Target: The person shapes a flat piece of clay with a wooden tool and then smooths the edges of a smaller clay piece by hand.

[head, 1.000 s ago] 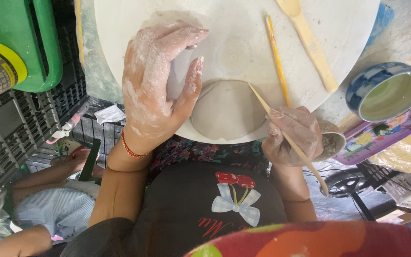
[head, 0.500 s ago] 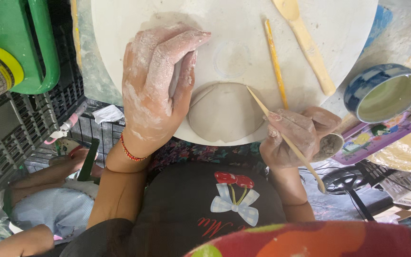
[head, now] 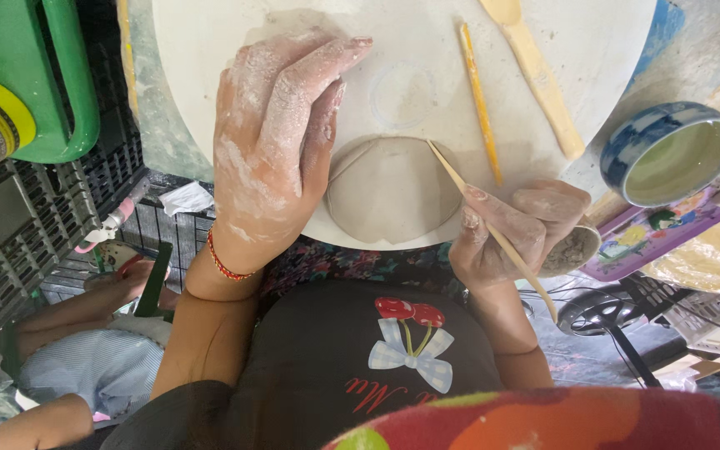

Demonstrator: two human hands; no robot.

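Observation:
A flat slab of grey clay [head: 389,190] lies at the near edge of a round white board [head: 410,50]. My left hand [head: 272,142], dusted with dried clay, rests flat on the board with its fingers against the slab's left side. My right hand [head: 518,229] grips a thin wooden stick [head: 493,229], whose tip touches the slab's upper right edge. The same hand also seems to cradle a lump of clay [head: 572,248] against the palm.
A yellow stick [head: 481,104] and a wooden modelling tool [head: 535,62] lie on the board. A blue-and-white bowl of cloudy water [head: 668,154] sits to the right on a purple tray [head: 693,225]. A green container [head: 35,75] and black crates [head: 35,233] stand left. Another person [head: 85,350] sits below left.
My left hand has slid a little left and flattened beside the clay slab. The stick's tip has stayed at the slab's upper right edge while my right hand shifted slightly.

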